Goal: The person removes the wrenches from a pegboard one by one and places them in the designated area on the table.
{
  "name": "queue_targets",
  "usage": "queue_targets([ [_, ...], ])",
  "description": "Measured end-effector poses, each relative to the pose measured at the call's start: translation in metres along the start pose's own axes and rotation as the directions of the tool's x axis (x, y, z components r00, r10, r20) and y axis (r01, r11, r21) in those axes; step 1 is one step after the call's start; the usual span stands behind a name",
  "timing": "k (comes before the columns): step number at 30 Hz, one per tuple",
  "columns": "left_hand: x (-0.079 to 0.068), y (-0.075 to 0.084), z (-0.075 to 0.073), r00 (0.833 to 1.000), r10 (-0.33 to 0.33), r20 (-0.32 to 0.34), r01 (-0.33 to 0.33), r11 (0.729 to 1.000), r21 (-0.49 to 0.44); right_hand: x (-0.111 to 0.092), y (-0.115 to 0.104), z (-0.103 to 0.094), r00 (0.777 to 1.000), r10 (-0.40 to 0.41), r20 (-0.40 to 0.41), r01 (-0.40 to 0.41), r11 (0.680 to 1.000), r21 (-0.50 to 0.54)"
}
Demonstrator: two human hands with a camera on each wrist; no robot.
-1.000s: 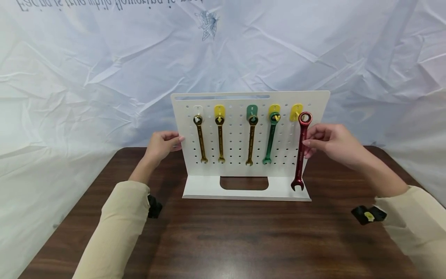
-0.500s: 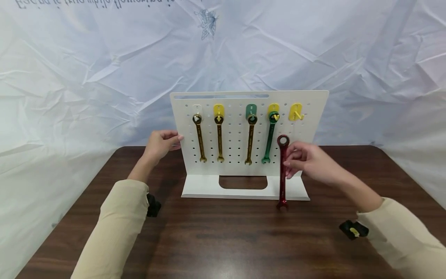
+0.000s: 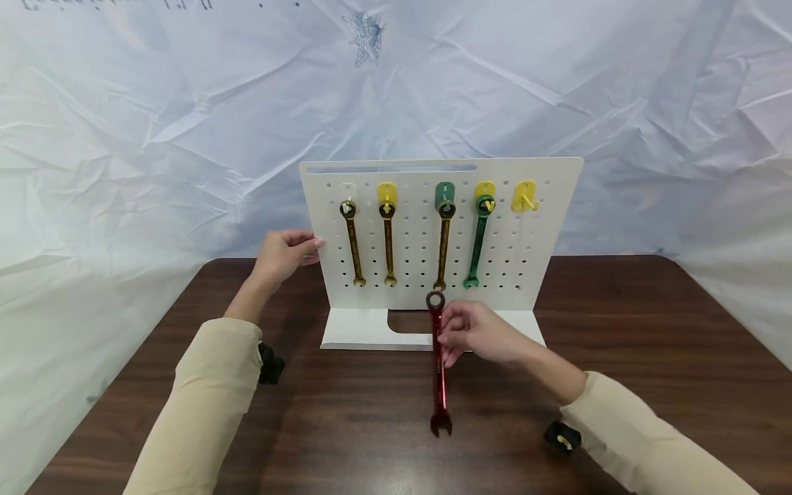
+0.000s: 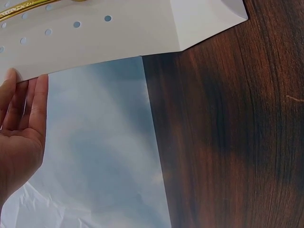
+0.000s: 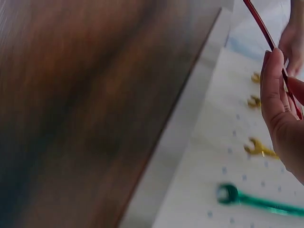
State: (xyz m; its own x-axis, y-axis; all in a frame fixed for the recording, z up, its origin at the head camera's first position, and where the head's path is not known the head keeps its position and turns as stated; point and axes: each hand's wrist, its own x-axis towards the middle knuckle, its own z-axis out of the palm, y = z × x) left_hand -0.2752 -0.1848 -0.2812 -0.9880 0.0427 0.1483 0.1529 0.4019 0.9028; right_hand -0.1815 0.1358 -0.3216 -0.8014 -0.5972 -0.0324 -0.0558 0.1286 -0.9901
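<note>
Gleaming dark red, ring-topped, fork-ended wrench [image 3: 438,375]

red wrench [image 3: 439,378], green wrench [image 3: 478,246], gold wrenches [image 3: 388,246], white pegboard [image 3: 415,254]

Left hand [image 4: 23,140] holding perforated white board [image 4: 133,37] by its edge, gold wrench [image 4: 28,6] (cut off), pale sheet [image 4: 102,133], dark tabletop [image 4: 228,137]

Plain beige sleeves [image 3: 196,392] are worn with black wrist pieces [image 3: 270,364].
</note>
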Motion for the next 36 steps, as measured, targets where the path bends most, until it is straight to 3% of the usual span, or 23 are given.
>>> queue_targets([
  [6,0.001,-0.001,0.000,1.000,-0.008,0.005,0.008,1.000,0.001,0.008,0.009,0.021,0.995,0.095,0.012,-0.095,0.992,0.083],
  [16,0.000,0.002,0.001,1.000,-0.016,0.004,0.016,1.000,-0.003,0.012,0.024,0.038,0.966,0.252,0.055,-0.257,0.955,0.150],
  [22,0.000,0.001,0.000,1.000,-0.020,0.008,0.020,1.000,0.001,0.015,0.029,0.046,0.957,0.280,0.076,-0.289,0.939,0.188],
  [36,0.000,0.000,0.000,1.000,-0.006,0.006,0.006,1.000,0.003,0.021,0.030,0.062,0.933,0.351,0.083,-0.360,0.917,0.169],
])
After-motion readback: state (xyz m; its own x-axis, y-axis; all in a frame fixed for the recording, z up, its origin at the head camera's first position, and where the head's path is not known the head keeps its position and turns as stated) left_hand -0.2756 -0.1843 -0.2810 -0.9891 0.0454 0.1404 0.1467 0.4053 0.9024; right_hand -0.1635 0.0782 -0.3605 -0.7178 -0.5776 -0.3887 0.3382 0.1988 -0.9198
